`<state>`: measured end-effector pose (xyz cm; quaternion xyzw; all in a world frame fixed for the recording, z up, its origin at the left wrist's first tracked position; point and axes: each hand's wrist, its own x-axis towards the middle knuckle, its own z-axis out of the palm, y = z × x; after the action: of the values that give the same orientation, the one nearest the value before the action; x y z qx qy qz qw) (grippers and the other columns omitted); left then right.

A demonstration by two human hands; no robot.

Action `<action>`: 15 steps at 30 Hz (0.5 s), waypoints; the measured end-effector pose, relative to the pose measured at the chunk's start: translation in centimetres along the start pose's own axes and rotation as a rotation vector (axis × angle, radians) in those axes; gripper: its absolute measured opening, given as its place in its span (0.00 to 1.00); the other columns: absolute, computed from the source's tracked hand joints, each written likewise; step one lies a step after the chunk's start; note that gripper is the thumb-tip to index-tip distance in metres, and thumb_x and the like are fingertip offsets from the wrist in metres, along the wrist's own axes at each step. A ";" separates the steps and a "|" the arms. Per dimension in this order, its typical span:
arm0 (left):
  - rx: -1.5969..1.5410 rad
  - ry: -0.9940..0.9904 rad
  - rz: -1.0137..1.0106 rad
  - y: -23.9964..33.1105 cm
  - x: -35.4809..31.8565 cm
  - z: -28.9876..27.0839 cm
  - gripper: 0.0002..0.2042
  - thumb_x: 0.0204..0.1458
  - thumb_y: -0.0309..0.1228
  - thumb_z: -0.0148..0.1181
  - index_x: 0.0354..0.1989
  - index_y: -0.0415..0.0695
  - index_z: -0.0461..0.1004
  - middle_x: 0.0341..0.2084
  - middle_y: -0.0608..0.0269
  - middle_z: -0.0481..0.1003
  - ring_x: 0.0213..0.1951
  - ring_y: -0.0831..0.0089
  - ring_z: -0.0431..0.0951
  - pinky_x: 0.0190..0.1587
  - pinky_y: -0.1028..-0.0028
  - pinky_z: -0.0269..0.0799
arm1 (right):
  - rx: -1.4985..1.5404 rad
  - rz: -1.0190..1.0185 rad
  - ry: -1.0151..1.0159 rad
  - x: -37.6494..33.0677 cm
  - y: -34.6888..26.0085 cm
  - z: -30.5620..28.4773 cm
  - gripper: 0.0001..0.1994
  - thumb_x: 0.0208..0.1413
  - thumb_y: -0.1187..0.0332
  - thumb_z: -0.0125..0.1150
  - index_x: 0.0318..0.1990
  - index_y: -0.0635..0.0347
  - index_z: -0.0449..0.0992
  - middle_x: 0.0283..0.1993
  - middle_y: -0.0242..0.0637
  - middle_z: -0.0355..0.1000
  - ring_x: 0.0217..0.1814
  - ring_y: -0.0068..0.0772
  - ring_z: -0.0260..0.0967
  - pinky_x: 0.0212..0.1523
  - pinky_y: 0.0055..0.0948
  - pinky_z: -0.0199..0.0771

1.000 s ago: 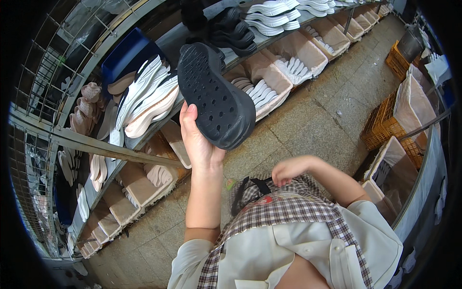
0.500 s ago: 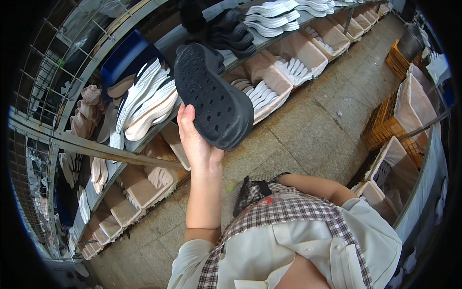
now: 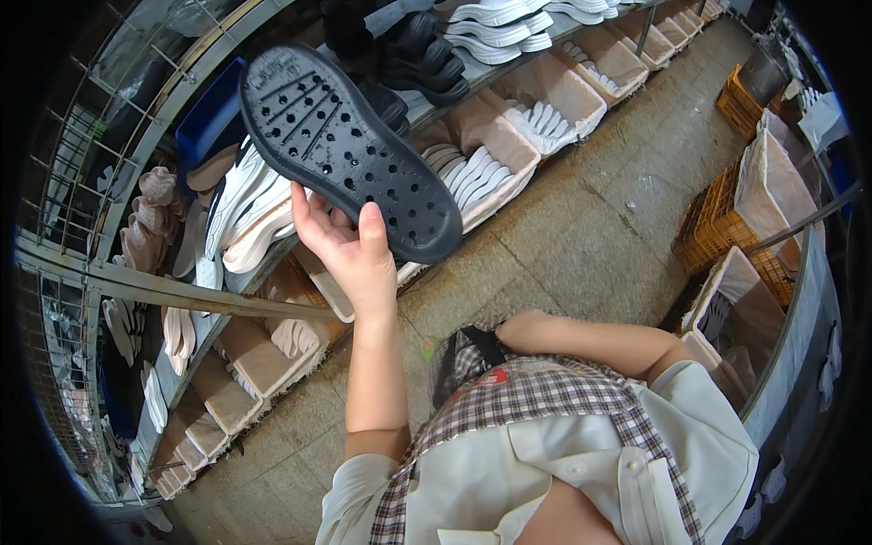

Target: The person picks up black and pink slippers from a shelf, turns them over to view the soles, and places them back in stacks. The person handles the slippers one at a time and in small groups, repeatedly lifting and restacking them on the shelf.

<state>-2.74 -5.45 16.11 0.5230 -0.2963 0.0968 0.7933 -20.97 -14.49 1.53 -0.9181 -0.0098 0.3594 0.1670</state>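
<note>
The left hand grips a black sole, seemingly for viewing; turning it calls for firm hold. The right hand, by the apron, is too hidden to tell.

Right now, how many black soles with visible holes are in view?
1: the perforated black sole, held up in the left hand. The black stack on the shelf behind shows no holes, and more may be hidden there.

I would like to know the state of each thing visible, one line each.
Black sole: held up, perforated face toward camera.
Left hand: gripping it.
Right hand: at the checked apron, fingers not clearly seen.
White soles: stacked.
Lined bins: open, some holding soles.
</note>
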 end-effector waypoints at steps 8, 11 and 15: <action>0.182 -0.089 0.226 -1.2 -0.2 -1.1 0.41 0.47 0.32 0.60 0.65 0.37 0.40 0.56 0.49 0.55 0.55 0.63 0.61 0.58 0.66 0.57 | 0.307 0.052 0.727 -11.8 2.4 -11.3 0.12 0.56 0.58 0.51 0.32 0.55 0.75 0.28 0.40 0.73 0.33 0.45 0.71 0.33 0.42 0.71; 0.241 -0.116 0.302 -1.1 -0.3 -0.8 0.42 0.46 0.33 0.62 0.65 0.36 0.40 0.56 0.48 0.56 0.55 0.63 0.61 0.57 0.66 0.58 | 0.173 -0.060 0.973 -13.2 0.4 -12.9 0.11 0.56 0.60 0.52 0.30 0.56 0.75 0.25 0.38 0.72 0.30 0.43 0.71 0.30 0.40 0.70; 0.216 -0.196 0.306 -0.8 -0.4 -0.6 0.43 0.43 0.33 0.63 0.64 0.34 0.42 0.53 0.49 0.58 0.53 0.63 0.63 0.55 0.67 0.61 | -0.039 -0.001 1.045 -12.8 -1.8 -14.4 0.10 0.54 0.63 0.53 0.26 0.58 0.73 0.22 0.38 0.70 0.27 0.42 0.71 0.25 0.37 0.71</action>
<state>-2.45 -5.18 15.08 0.5608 -0.4360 0.1958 0.6761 -20.71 -18.86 20.33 -0.9778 0.0677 -0.1471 0.1328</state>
